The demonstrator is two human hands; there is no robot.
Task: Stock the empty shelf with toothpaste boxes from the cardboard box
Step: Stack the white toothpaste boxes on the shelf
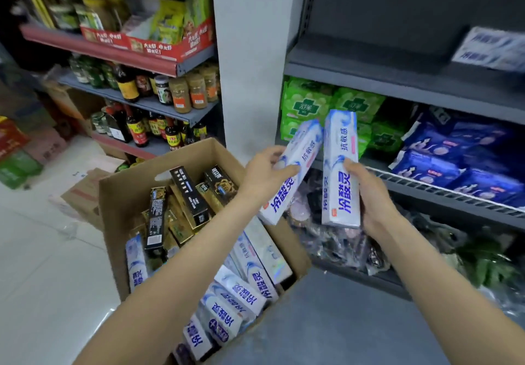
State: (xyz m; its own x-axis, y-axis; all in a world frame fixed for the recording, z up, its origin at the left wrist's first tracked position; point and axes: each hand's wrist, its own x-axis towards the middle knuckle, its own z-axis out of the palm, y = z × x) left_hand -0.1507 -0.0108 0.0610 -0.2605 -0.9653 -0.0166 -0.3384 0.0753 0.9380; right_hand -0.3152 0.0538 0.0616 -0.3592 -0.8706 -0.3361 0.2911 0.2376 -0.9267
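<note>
Left hand: my left hand (pixel 267 171) grips one white-and-blue toothpaste box (pixel 289 171) round its middle.
Right hand: my right hand (pixel 369 194) grips a second toothpaste box (pixel 339 168) round its lower half.
Where: both held above the cardboard box's (pixel 127 191) far right corner, below the empty shelf (pixel 369 60).
Handling: I judge them light, stiff, crushable; hold mid-length on the narrow sides.
Axis: long axes near upright, the left one tilted right.

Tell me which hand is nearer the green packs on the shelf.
Right. The right hand holds a toothpaste box just below the green packs; the left hand, holding another box, is farther to their lower left.
</note>
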